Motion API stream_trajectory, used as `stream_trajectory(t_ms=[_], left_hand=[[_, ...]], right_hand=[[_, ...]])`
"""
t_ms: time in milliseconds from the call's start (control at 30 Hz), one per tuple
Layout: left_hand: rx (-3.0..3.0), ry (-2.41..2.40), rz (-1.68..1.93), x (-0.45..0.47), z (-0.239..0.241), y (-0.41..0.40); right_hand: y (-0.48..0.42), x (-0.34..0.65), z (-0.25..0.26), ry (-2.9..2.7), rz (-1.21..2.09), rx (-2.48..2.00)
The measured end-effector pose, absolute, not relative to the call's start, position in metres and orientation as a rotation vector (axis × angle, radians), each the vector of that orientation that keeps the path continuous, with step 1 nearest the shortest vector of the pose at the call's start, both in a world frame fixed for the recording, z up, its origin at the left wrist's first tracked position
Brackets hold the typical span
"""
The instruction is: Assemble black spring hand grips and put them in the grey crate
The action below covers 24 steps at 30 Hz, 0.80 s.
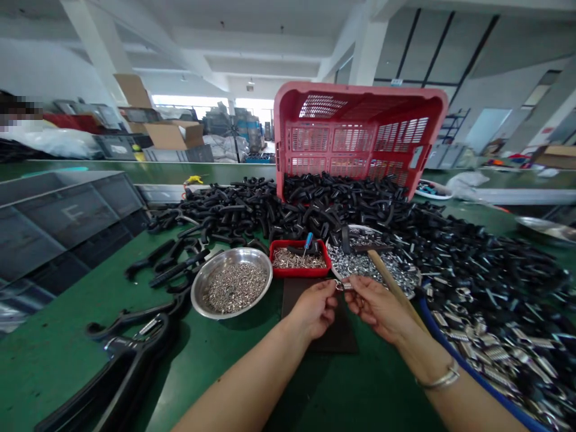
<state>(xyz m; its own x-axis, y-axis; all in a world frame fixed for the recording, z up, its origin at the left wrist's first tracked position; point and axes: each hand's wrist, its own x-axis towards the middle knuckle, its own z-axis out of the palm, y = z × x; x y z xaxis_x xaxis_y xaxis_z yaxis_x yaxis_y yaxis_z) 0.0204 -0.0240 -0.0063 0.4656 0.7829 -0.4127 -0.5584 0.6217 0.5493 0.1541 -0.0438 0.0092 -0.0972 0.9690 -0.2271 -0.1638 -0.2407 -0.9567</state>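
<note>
Above a dark flat pad (pixel 335 333), both hands meet at a small metal coil spring (pixel 345 287). My left hand (pixel 315 307) pinches its left end, where a small loop shows. My right hand (pixel 375 305), with a bangle at the wrist, grips the coil between thumb and forefinger. Just beyond the hands is a red tray (pixel 299 273) of small metal pins, with a blue-handled screwdriver (pixel 308 241) standing in it. A wooden handle (pixel 393 285) slants beside my right hand, across a round tray of shiny metal parts (pixel 351 264).
To the left stands a steel bowl (pixel 197 294) of small metal pieces, near black handle-like parts (pixel 135 348). A blue-rimmed container (pixel 477 384) of springs lies right. Black parts (pixel 252 210) heap behind, spilling from a red crate (pixel 360 90). A grey bin (pixel 72 210) borders the left.
</note>
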Motion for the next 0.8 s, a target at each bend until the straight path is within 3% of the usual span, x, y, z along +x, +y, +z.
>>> stream_trajectory(t_ms=[267, 467, 533, 800], left_hand=[[0.265, 0.644, 0.943, 0.018, -0.014, -0.026], [0.151, 0.715, 1.037, 0.029, -0.022, -0.029], [0.122, 0.701, 1.08, 0.03, -0.024, -0.028], [0.534, 0.848, 0.97, 0.025, -0.024, -0.029]], right_hand=[[-0.03, 0.143, -0.001, -0.992, 1.402, -1.246], [-0.03, 0.146, -0.009, -1.621, 0.529, -1.507], [-0.029, 0.145, -0.011, -1.782, 0.396, -1.47], [-0.019, 0.14, -0.011, -1.663, 0.64, -1.294]])
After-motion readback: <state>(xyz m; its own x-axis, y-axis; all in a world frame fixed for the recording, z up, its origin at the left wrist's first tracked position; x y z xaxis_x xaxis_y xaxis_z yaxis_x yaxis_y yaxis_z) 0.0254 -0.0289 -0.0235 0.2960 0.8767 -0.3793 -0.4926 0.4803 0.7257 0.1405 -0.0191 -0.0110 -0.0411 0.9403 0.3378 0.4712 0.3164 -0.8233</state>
